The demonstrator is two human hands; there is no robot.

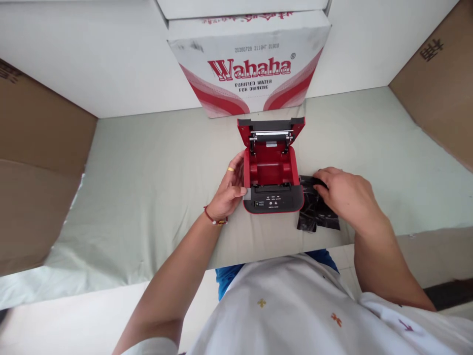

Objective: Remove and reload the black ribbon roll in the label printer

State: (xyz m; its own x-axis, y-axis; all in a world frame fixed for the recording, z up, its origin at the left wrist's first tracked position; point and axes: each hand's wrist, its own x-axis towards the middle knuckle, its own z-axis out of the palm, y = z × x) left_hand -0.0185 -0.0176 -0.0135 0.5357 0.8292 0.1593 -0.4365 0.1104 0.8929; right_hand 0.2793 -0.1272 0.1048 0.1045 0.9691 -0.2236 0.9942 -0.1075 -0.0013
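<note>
A small red and black printer sits on the table with its lid tipped up, showing an empty red compartment. My left hand is wrapped against the printer's left side, thumb on its front corner. To the right of the printer, my right hand rests with curled fingers on a crumpled black plastic wrapper, gripping its upper edge.
A white and red Wahaha water carton stands right behind the printer. Brown cardboard panels rise at the left, and another brown panel at the right. A pale cloth covers the table, whose front edge runs near my body.
</note>
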